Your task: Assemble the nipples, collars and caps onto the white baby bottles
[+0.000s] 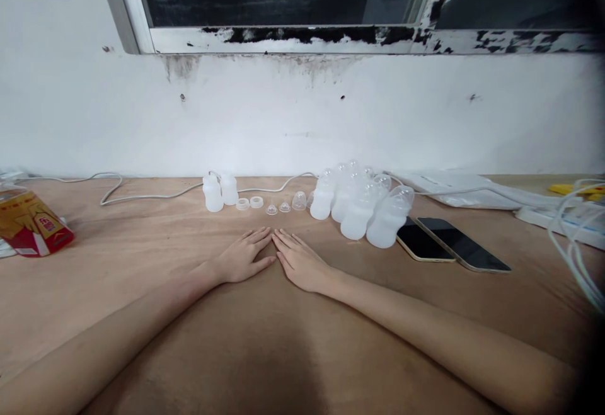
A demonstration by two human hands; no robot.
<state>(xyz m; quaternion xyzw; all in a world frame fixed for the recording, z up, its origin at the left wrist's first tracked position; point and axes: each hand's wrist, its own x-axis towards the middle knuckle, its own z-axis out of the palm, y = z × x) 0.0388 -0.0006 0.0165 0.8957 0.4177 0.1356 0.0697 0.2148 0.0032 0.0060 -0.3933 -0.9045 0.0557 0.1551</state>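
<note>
My left hand (244, 255) lies flat on the wooden table (227, 352), palm down and holding nothing. Against its fingertips rests my right hand (300, 259), also flat and bare. Just beyond them is a row of small parts: two white collar rings (249, 203), two clear bottle nipples (278, 209) and a clear dome cap (299, 200). Two uncapped white baby bottles (213, 194) stand behind my left hand. To the right, several capped baby bottles (355, 213) stand in a cluster.
Two phones (463, 244) lie right of the bottles. At the far left stands a red and yellow package (35, 220). A white cable (142, 198) runs along the wall. A plastic bag (449, 188), a power strip (562, 225) and loose cords (574, 245) are at the right.
</note>
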